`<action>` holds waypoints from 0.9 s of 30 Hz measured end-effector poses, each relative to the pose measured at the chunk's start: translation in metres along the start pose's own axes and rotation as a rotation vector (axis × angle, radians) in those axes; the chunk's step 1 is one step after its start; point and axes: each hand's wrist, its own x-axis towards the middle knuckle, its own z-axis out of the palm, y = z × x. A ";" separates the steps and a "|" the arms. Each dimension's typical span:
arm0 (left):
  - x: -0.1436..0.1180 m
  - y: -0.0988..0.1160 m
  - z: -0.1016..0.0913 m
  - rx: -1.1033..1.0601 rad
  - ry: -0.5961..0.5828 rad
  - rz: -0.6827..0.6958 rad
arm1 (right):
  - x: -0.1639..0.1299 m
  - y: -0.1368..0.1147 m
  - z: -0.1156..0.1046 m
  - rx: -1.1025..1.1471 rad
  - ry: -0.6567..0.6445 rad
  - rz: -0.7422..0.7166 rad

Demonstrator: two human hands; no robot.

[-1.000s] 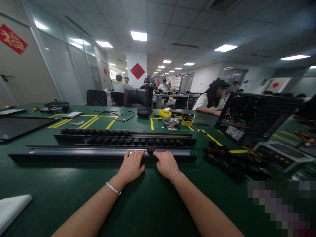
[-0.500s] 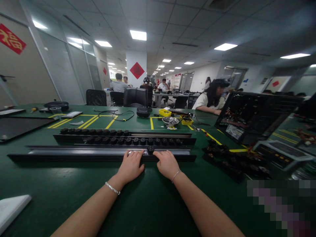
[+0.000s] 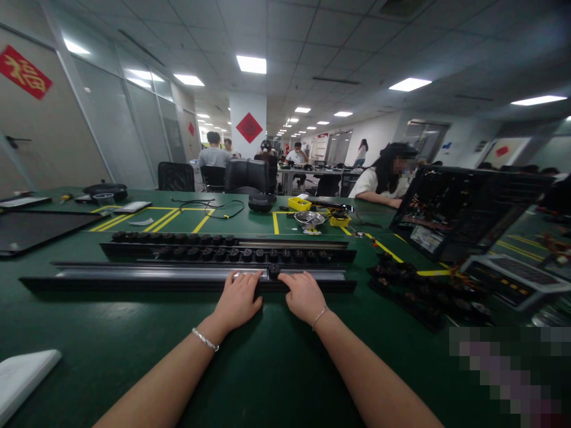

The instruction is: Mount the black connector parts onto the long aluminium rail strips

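A long black rail (image 3: pixel 147 284) with a shiny metal inside lies across the table in front of me. In its channel, right of the middle, sits a small black module (image 3: pixel 273 271), like a socket insert. My left hand (image 3: pixel 238 300) rests over the rail left of the module, fingers stretched and thumb apart. My right hand (image 3: pixel 304 297) lies on the right, one fingertip touching or very near the module's side; its other fingertips are partly hidden behind the hand. Behind stands another black rail (image 3: pixel 341 255), with a row of round-topped black modules (image 3: pixel 234 255) along it.
Loose black parts (image 3: pixel 414 285) lie at the right, beside an open computer case (image 3: pixel 464 208) and a grey boxed unit (image 3: pixel 517 279). A metal bowl (image 3: pixel 309 220), a yellow tray (image 3: pixel 300 204) and a black cable (image 3: pixel 214 208) lie farther back. A co-worker (image 3: pixel 383 175) sits across.
The view has shifted very slightly, and a distant standing person shows more fully. My hands and the small module keep the same positions relative to the rail.
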 end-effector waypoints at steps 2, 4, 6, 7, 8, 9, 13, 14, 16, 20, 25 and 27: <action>0.000 0.000 0.000 0.001 0.001 0.002 | 0.000 0.001 0.000 0.004 0.011 -0.003; 0.000 0.000 0.000 0.000 0.001 0.008 | -0.001 0.004 -0.001 0.005 0.017 -0.001; 0.000 0.000 0.000 0.000 0.004 0.013 | -0.002 0.007 -0.002 0.008 0.024 0.000; 0.000 0.000 0.000 -0.001 0.006 0.014 | -0.003 0.008 -0.003 0.011 0.028 -0.002; -0.001 0.000 0.000 -0.001 0.007 0.013 | -0.003 0.009 -0.003 0.014 0.030 -0.006; -0.001 0.000 0.000 -0.002 0.007 0.011 | -0.004 0.009 -0.004 0.016 0.034 -0.010; -0.001 0.000 0.000 -0.004 0.001 0.008 | -0.004 0.011 -0.004 0.004 0.027 -0.005; -0.001 0.000 -0.001 -0.001 0.001 0.009 | -0.004 0.012 -0.004 -0.003 0.021 -0.002; -0.001 0.000 -0.001 0.006 0.001 0.012 | -0.005 0.015 -0.005 -0.015 0.013 0.007; 0.000 0.001 -0.001 0.024 -0.011 0.003 | -0.006 0.021 -0.006 -0.028 0.019 0.030; -0.001 0.000 -0.001 0.032 -0.008 0.006 | -0.007 0.023 -0.006 -0.019 0.023 0.038; -0.001 0.000 -0.001 0.031 -0.006 0.010 | -0.007 0.024 -0.007 -0.014 0.025 0.037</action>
